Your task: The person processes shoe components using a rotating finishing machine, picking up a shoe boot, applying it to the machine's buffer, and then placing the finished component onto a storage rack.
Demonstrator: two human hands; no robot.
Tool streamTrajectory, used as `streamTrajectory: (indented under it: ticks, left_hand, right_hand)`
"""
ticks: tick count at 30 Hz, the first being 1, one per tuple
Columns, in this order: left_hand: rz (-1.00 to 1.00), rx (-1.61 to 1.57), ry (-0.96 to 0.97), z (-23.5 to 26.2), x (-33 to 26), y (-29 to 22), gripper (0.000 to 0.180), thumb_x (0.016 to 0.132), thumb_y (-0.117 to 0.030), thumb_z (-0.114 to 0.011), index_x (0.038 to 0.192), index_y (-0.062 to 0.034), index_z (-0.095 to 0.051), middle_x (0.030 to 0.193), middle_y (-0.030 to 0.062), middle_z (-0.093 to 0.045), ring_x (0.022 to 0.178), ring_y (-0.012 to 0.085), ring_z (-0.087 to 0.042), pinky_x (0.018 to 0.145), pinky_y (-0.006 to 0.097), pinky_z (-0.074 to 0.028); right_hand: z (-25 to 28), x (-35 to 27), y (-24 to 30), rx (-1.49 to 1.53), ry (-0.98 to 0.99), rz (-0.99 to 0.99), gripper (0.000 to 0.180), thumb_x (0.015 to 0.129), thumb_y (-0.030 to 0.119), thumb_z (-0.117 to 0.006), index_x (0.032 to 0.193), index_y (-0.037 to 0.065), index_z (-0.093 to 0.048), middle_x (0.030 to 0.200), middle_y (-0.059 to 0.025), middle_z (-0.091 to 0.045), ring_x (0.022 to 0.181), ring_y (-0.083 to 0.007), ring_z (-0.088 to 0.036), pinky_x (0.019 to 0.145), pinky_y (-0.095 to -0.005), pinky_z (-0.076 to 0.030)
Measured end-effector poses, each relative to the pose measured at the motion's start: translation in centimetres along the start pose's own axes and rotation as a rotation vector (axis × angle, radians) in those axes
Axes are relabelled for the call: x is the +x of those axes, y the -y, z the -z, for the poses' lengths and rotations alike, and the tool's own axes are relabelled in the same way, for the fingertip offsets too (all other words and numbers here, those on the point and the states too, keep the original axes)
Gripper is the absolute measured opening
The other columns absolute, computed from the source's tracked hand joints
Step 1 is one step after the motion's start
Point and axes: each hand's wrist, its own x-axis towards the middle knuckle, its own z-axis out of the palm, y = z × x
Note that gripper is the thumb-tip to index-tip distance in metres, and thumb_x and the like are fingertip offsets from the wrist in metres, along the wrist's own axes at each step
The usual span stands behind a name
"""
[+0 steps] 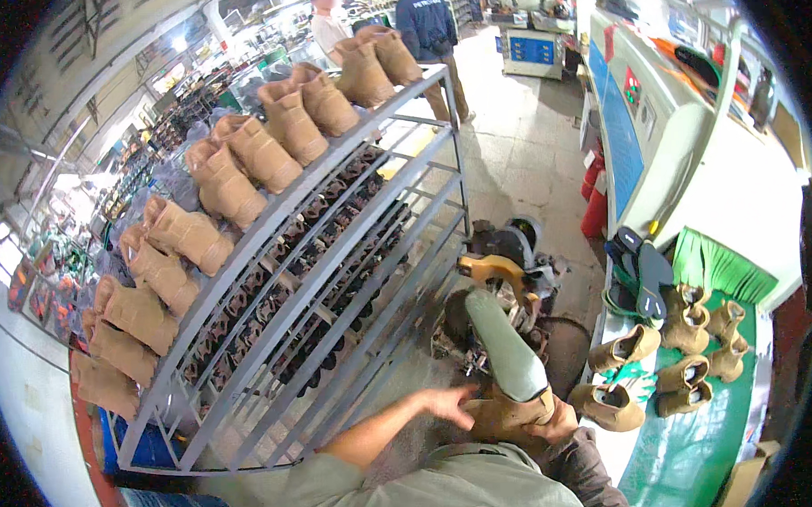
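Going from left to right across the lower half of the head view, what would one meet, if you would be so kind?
Grey tiered rack → left hand → tan boot on a green last → right hand → tan shoes on the green bench.

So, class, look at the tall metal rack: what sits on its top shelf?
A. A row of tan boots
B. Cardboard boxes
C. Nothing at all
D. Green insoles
A: a row of tan boots lines the top shelf of the grey rack, standing side by side along its length.
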Motion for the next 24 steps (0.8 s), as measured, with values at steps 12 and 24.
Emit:
streamTrajectory:
  ticks: [12,24]
  left_hand:
    - [-0.307,-1.601,-0.646,-2.5,10.9,-9.3,0.048,0.089,-0.028,-0.068,0.129,-0.0052,-0.053,0.122,0.0110,-0.062,0.114,0.0279,-0.059,0.100,0.049,-0.047]
    - [-0.671,-0.728,-1.275,-16.4,-25.3,-8.2,0.067,0.076,-0.013,-0.077,0.137,-0.0054,-0.050,0.126,0.0079,-0.062,0.118,0.0228,-0.056,0.102,0.042,-0.042]
  right_hand:
    - [0.7,0.4,-3.2,-0.340,0.049,-0.144,0.065,0.063,0.040,-0.081,0.112,0.003,-0.063,0.097,-0.0178,-0.071,0.093,-0.0347,-0.069,0.083,-0.0435,-0.054]
    - [-14.1,8.0,10.5,0.281,0.683,0.339,0.050,0.081,0.003,-0.074,0.126,-0.003,-0.055,0.120,-0.0110,-0.065,0.109,-0.0204,-0.063,0.097,-0.0364,-0.048]
